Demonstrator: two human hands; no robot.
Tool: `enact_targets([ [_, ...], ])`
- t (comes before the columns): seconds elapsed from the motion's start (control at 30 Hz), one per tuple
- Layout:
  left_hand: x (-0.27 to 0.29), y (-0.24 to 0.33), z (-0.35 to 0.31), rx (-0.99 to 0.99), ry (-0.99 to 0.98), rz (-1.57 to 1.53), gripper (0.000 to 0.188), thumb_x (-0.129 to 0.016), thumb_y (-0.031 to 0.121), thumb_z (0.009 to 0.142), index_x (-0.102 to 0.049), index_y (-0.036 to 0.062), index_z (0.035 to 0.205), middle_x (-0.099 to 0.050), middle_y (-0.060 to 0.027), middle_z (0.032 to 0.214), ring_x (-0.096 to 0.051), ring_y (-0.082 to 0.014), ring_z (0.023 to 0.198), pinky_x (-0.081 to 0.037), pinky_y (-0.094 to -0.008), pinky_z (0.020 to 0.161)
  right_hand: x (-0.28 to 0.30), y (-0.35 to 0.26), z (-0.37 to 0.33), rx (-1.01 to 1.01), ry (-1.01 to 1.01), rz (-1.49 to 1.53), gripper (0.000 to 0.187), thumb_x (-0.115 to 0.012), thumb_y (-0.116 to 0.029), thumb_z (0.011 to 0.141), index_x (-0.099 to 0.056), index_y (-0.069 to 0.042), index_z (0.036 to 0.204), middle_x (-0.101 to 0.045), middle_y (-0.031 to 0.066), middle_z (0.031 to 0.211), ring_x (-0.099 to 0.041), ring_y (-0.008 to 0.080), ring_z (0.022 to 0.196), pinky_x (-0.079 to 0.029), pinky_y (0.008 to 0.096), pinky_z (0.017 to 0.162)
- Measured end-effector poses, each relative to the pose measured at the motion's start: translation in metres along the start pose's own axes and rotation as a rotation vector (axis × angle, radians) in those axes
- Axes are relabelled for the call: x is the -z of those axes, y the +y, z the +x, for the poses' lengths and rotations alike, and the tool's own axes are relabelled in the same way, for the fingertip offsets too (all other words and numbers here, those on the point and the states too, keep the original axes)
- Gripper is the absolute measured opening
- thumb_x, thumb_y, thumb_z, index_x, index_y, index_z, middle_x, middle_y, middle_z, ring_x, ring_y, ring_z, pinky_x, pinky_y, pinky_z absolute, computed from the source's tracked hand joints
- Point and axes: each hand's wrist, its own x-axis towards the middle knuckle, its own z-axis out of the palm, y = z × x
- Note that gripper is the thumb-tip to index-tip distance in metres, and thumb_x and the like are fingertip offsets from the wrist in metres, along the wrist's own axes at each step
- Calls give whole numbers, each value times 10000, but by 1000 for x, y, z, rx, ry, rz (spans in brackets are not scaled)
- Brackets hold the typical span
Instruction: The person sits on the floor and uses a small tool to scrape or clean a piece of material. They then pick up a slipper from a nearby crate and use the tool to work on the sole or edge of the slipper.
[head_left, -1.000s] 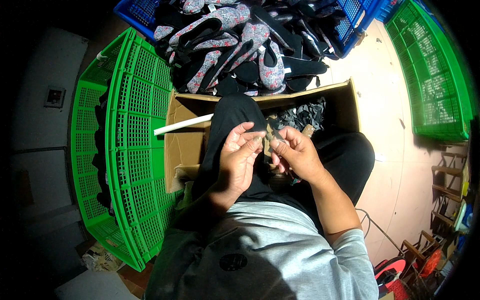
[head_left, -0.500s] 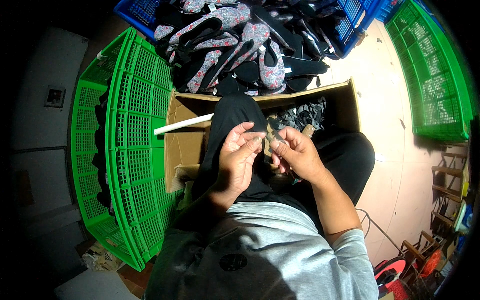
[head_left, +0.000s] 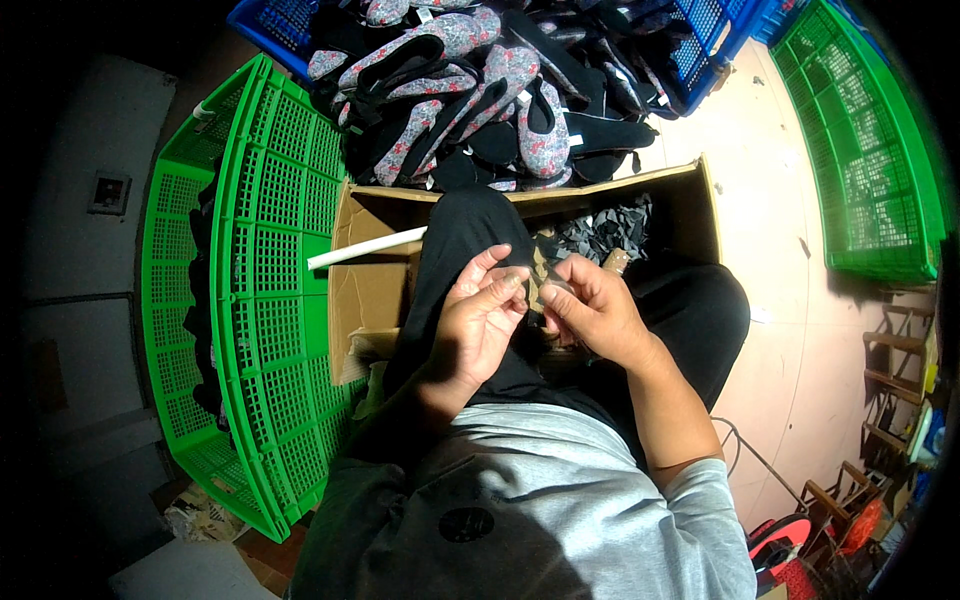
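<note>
My left hand [head_left: 478, 322] is raised over my lap, thumb and forefinger tips together and the other fingers loosely curled. Whatever it pinches is too small to make out. Close beside it, my right hand [head_left: 598, 315] is closed, its thumb pressed to the bent forefinger. A bit of something dark shows at those fingertips, but its kind is not clear. Beneath both hands lies an opened cardboard box [head_left: 375, 290] between and around my knees. Inside it, beyond my right hand, is a heap of dark grey scraps [head_left: 605, 232].
Beyond the box lies a pile of floral and black cloth shoes [head_left: 545, 130] in front of a blue crate [head_left: 715, 50]. Green mesh crates [head_left: 275, 300] stand at the left, another green crate [head_left: 860, 140] at the far right. A white tube [head_left: 368, 248] crosses the box's left side.
My right hand's fingers have curled in and shifted slightly, and the scrap-like bit at its fingertips shows less. The left hand stays nearly in place.
</note>
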Motion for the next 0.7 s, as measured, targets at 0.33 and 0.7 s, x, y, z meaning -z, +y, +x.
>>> enact_targets([
  [0.33, -3, -2, 0, -42, 14, 19, 376, -593, -27, 890, -482, 46, 1242, -665, -111, 1004, -611, -155, 876, -473, -288, 825, 0, -2, 0, -31, 3, 32, 179, -570, -175, 970, -520, -35, 872, -596, 10, 633, -520, 53, 499, -413, 205, 446],
  [0.7, -5, -6, 1, -176, 44, 143, 379, -589, -32, 889, -474, 37, 1244, -666, -135, 998, -626, -166, 858, -494, -290, 808, -1, -1, 1, -66, 4, 131, 162, -561, -179, 976, -516, -45, 897, -593, 16, 639, -512, 54, 480, -397, 195, 428],
])
